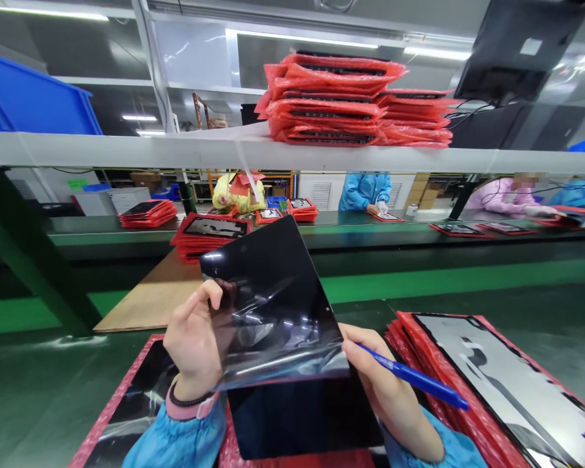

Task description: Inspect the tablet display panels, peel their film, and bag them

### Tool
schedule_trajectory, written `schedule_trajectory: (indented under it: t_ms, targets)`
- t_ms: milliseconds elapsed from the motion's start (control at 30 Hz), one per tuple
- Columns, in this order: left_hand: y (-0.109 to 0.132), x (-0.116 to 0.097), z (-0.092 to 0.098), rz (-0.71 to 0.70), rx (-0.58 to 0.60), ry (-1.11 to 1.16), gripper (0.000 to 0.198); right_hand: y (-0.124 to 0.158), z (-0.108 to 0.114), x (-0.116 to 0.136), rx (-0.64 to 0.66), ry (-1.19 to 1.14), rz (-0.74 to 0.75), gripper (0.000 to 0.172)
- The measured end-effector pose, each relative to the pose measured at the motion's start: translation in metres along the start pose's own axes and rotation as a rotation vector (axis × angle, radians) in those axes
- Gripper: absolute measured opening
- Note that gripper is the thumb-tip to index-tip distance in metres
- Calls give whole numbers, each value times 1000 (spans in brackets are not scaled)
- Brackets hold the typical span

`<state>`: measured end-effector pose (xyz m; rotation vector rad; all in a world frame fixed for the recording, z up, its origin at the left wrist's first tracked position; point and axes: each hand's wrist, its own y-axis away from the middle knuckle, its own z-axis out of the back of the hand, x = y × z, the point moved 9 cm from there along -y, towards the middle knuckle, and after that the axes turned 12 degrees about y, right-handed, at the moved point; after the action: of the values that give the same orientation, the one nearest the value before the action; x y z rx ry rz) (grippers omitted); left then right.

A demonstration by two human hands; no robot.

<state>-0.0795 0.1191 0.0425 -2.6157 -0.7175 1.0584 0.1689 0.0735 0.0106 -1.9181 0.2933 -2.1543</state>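
Note:
A black glass screen panel [273, 273] is tilted up in front of me. Clear protective film [283, 354] lies over its middle, its lower edge lifted and wrinkled, with bare dark glass below. My left hand [192, 341] is closed at the panel's left side, the fingers curled on the film's edge; the fingertips are partly hidden. On the right, my right hand [383, 374] grips the panel's edge between thumb and fingers. A blue pen [419, 383] is also tucked in that hand, pointing down and right.
Red bubble-wrap pouches with screen panels [497, 383] are stacked at right. Another filmed panel [136, 396] lies at lower left. A wooden board [151, 292] and a pouch stack [212, 237] are beyond. More pouches [331, 97] sit on the overhead shelf [175, 151]. Co-workers sit across the bench.

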Motion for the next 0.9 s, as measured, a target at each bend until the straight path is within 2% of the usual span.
schedule_trajectory:
  t_ms: [67, 167, 267, 367, 467, 533, 567, 633, 700, 733, 800, 900]
  targets:
    - [3, 4, -2, 45, 10, 28, 33, 0, -6, 6, 66, 21, 2, 27]
    - [6, 3, -3, 38, 11, 27, 33, 2, -16, 21, 167, 58, 18, 16]
    - [8, -5, -6, -37, 0, -2, 31, 5, -25, 30, 233, 27, 31, 25]
    - [12, -14, -10, -118, -19, -20, 30, 8, -30, 26, 278, -65, -2, 25]
    - [15, -17, -12, -141, -20, -30, 30, 9, -31, 20, 276, -123, -25, 28]
    - [15, -18, -12, -161, 17, -53, 31, 9, -31, 19, 265, -85, 12, 31]
    - [14, -18, -12, -178, 40, -70, 31, 9, -29, 21, 241, -27, 63, 36]
    - [14, -22, -9, -253, 74, -110, 31, 9, -19, 30, 122, 158, 248, 58]
    - [14, -26, -5, -344, 81, -144, 31, 16, -12, 46, -32, 367, 515, 83]
    - [14, -28, -2, -384, 79, -160, 32, 22, -12, 53, -90, 463, 657, 89]
    - [14, -28, 0, -425, 83, -193, 34, 34, -18, 61, -128, 632, 874, 90]
    - [16, -26, -5, -426, 136, -220, 36, 41, -29, 66, -124, 829, 1002, 82]
